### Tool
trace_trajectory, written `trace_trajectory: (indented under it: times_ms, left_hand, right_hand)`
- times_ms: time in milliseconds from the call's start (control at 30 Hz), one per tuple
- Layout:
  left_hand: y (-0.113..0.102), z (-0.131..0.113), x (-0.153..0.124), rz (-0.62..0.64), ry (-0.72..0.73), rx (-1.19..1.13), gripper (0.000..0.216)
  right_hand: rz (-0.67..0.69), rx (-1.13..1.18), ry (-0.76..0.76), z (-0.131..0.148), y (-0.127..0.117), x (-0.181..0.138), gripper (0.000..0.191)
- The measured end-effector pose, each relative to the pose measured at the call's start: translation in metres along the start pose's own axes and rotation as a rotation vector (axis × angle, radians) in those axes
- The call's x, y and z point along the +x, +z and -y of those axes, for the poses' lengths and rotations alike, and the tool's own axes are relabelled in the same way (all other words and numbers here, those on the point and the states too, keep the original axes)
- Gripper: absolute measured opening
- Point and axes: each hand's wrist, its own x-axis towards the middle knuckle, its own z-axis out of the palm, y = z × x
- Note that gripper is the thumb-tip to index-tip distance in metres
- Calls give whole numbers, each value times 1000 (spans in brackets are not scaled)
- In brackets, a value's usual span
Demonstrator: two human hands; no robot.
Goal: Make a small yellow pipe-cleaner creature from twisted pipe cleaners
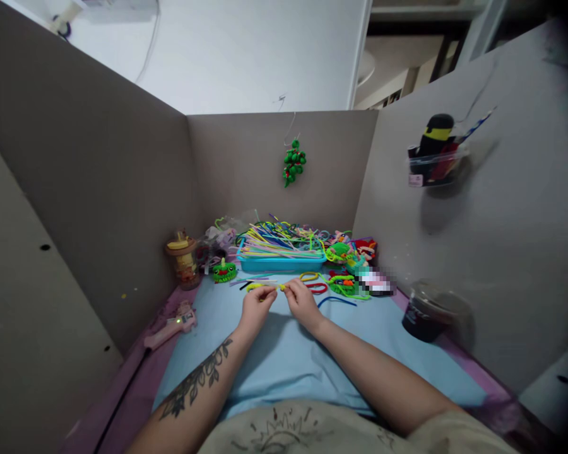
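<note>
Both hands meet over the blue cloth, fingertips pinched and a small gap between them. My left hand (258, 308) is closed on a fuzzy yellow pipe cleaner (254, 287), which shows above its fingers. Opposite it, my right hand (303, 304) pinches a small yellow bit, seemingly of the same pipe cleaner; whether the two join is too small to tell. Just beyond the hands lie a red loop (318, 288) and a yellow loop (308, 276). To the right of my right hand is a dark blue pipe cleaner (337, 301).
A blue tray (284, 263) heaped with colored pipe cleaners stands at the back. Green fuzzy figures (224, 271) sit beside it. On the left are a lidded cup (182, 258) and a pink glue gun (174, 329) with a cord. A dark tub (421, 318) stands right.
</note>
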Motion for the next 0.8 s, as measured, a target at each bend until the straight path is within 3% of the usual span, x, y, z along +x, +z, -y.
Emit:
trace_trajectory:
  times_ms: [467, 800]
  left_hand:
    - [0, -5, -2, 38, -38, 76, 30]
    - [1, -14, -4, -26, -132, 16, 32]
  right_hand:
    - [-7, 1, 9, 4, -2, 0, 11]
    - [-34, -92, -51, 10, -4, -3, 9]
